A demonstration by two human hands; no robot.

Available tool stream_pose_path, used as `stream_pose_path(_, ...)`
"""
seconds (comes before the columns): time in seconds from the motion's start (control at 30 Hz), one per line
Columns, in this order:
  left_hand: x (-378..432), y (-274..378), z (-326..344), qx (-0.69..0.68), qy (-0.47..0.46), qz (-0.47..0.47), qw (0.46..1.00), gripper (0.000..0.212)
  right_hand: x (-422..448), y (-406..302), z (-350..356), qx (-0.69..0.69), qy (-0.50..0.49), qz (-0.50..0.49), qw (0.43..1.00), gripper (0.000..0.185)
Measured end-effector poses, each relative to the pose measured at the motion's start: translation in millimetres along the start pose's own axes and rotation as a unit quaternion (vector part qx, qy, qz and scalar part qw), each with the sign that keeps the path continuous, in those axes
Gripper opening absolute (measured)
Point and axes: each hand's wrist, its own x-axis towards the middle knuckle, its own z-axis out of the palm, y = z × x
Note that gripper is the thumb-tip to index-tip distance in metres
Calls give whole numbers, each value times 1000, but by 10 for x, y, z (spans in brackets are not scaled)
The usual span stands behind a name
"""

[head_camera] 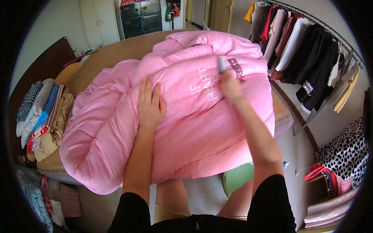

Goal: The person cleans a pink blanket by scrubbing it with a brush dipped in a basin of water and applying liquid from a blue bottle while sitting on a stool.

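A thick pink comforter [186,122] with printed lettering lies bunched across the bed in front of me. My left hand [151,104] rests palm down on it, the fingers slightly spread and nothing held. My right hand [230,86] is closed around a small light-coloured object [222,64], perhaps a roller or brush, over the printed part of the comforter. That object is blurred by motion, so its exact kind and whether it touches the fabric cannot be told.
Folded bedding [43,113] is stacked at the bed's left. Clothes [306,52] hang from a rail [320,21] on the right. A green basin [237,177] stands on the floor by my legs, and dark metal cabinets [142,19] stand beyond the bed.
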Motion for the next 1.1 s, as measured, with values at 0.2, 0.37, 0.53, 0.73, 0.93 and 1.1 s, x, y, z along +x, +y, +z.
stream_pose_path(0.2,-97,-73,-62,19,-4,-8,1000,43,-808,-469,346,97,-51,-288,951,49)
stream_pose_path(0.37,-22,25,-21,-9,5,-9,1000,44,-387,-345,-17,0,-124,-9,992,49)
stream_pose_path(0.53,-125,-44,-96,9,-2,-5,1000,44,-952,-401,548,-22,-32,-384,923,45)
stream_pose_path(0.73,-26,84,28,-2,4,4,1000,44,-27,188,-306,-69,30,47,996,39)
stream_pose_path(0.93,-139,-50,-59,17,-1,-2,1000,45,-488,-293,183,-177,-57,-257,949,46)
stream_pose_path(1.1,-40,67,31,-6,4,-13,1000,46,44,110,-63,-109,-14,12,994,43)
